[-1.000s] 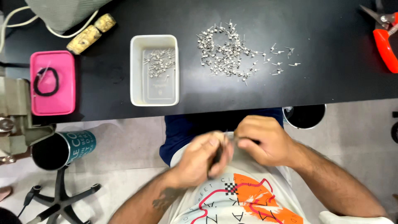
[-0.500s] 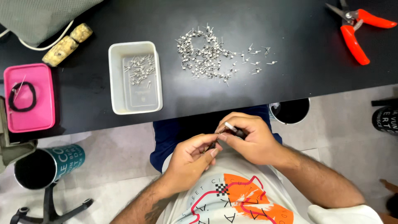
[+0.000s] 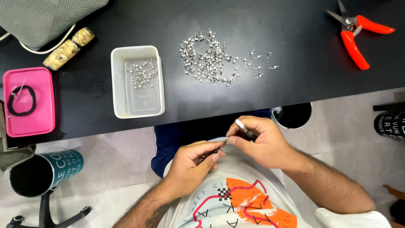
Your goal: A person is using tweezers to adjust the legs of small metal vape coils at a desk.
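Observation:
My left hand [image 3: 193, 164] and my right hand [image 3: 260, 142] meet over my lap, below the edge of the black table [image 3: 253, 93]. My right hand pinches a small dark tool with a silver tip [image 3: 244, 130]. My left hand's fingertips close on a tiny dark piece at the tool's lower end; what it is cannot be made out. On the table above lies a loose pile of small metal coils [image 3: 209, 59]. To its left stands a white rectangular tray [image 3: 118, 84] with several of the same coils inside.
Red-handled cutters [image 3: 358, 36] lie at the table's far right. A pink box [image 3: 36, 122] with a black hair band sits at the left, near two yellowish lumps [image 3: 63, 52] and a grey mesh bag [image 3: 46, 17]. A teal cup [image 3: 46, 171] stands low left.
The view has shifted, so the table items sit further left and lower. My hands stay together over my lap; the silver tip of the tool now points up more clearly.

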